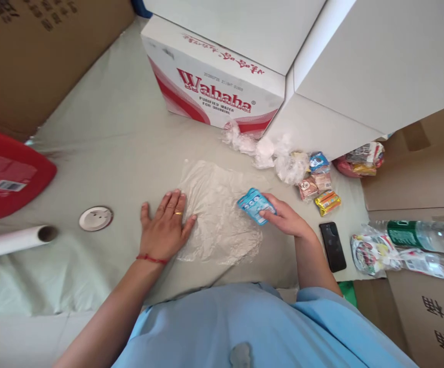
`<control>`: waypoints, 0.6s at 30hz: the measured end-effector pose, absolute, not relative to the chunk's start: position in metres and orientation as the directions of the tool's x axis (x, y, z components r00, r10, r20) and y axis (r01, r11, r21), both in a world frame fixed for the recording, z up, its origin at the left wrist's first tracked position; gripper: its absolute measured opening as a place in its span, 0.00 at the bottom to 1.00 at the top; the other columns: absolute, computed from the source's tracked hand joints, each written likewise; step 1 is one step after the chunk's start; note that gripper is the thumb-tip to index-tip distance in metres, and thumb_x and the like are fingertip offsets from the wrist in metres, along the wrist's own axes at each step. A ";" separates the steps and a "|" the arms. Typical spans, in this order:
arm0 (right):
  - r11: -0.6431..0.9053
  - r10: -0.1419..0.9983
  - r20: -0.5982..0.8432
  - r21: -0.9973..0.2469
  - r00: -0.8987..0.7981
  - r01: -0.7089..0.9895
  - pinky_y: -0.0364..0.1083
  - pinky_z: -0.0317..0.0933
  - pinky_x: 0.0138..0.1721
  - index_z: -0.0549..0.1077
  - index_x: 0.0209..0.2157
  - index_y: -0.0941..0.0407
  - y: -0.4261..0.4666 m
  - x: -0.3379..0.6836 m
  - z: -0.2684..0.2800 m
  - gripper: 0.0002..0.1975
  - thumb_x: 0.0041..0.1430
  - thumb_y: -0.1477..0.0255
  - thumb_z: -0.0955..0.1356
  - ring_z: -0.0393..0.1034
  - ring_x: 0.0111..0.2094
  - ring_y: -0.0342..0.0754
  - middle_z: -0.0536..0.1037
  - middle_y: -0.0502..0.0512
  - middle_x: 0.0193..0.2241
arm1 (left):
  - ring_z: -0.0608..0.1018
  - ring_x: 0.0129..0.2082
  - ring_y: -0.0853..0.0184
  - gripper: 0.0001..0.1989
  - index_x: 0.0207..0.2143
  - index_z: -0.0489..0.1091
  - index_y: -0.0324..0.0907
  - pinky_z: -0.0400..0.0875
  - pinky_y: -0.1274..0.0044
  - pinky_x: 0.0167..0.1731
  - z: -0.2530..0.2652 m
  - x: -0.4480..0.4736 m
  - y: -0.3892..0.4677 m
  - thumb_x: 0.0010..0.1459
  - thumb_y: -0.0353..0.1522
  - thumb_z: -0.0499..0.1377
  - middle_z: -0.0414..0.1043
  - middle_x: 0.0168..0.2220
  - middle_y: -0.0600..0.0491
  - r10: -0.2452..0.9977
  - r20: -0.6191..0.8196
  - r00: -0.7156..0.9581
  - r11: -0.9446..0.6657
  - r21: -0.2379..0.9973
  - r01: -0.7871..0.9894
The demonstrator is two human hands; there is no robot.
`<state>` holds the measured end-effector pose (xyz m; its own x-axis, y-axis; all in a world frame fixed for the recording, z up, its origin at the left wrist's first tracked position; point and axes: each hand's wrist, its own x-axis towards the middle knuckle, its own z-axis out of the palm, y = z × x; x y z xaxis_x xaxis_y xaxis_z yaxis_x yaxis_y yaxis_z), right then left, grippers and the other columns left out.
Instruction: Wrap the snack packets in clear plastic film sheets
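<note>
A small blue printed packet [256, 206] is gripped in my right hand [283, 214], thumb on top, above the right part of a clear plastic sheet [216, 220]. The sheet lies spread and wrinkled on the cloth. My left hand [164, 222] rests flat with its fingers apart, at the left edge of the sheet. Beyond my right hand are small wrapped snacks: a yellow packet [327, 203], brown packets [308, 187] and a blue packet [319, 162]. Crumpled clear plastic [291, 166] sits beside them.
A white and red Wahaha carton [222, 92] stands at the back. On the left are a red container [10, 174], a white tube [10, 243] and a round white disc [96, 218]. A black phone [332, 246] and plastic bottles [429, 235] lie at right.
</note>
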<state>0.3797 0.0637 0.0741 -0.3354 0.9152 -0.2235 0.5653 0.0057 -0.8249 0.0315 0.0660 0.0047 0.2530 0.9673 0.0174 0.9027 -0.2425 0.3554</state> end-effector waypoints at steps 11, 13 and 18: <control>0.146 0.891 -0.351 -0.376 -0.287 0.915 0.49 0.68 0.47 0.69 0.62 0.54 0.099 0.290 0.071 0.21 0.70 0.67 0.66 0.75 0.49 0.55 0.73 0.64 0.56 | 0.58 0.74 0.51 0.34 0.74 0.51 0.41 0.32 0.46 0.71 0.003 0.029 0.066 0.72 0.45 0.43 0.52 0.74 0.40 0.965 0.010 0.262 -0.250 0.337 0.908; 0.099 0.935 -0.299 -0.294 -0.190 0.951 0.49 0.69 0.44 0.71 0.60 0.53 0.092 0.289 0.076 0.18 0.71 0.67 0.64 0.75 0.48 0.55 0.72 0.64 0.56 | 0.57 0.74 0.51 0.34 0.74 0.51 0.41 0.32 0.46 0.71 0.003 0.029 0.066 0.72 0.45 0.43 0.52 0.74 0.40 0.965 0.006 0.261 -0.247 0.344 0.906; 0.151 0.927 -0.273 -0.352 -0.256 0.923 0.53 0.71 0.50 0.66 0.66 0.52 0.077 0.274 0.075 0.26 0.70 0.64 0.68 0.71 0.57 0.59 0.65 0.65 0.65 | 0.57 0.74 0.51 0.34 0.75 0.49 0.40 0.31 0.46 0.71 0.003 0.027 0.066 0.72 0.44 0.43 0.53 0.74 0.41 0.964 0.020 0.264 -0.253 0.367 0.895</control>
